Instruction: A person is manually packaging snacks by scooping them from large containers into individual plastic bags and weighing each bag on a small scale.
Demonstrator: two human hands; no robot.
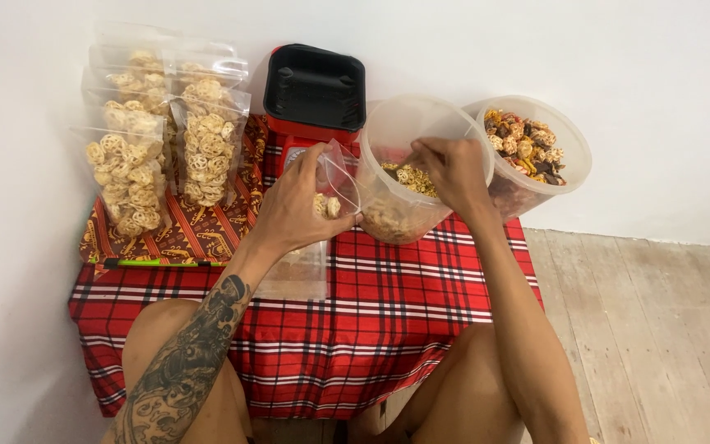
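Left hand (pixel 293 205) holding clear bag (pixel 322 205), right hand (pixel 452 168) inside snack tub (pixel 408 168)

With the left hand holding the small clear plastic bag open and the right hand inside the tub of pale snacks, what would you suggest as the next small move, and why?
Probably lift the right hand out of the clear round plastic tub with some pale ring-shaped crackers and drop them into the small clear plastic bag. The left hand holds the bag's mouth open right beside the tub, and only a few pieces lie in it.
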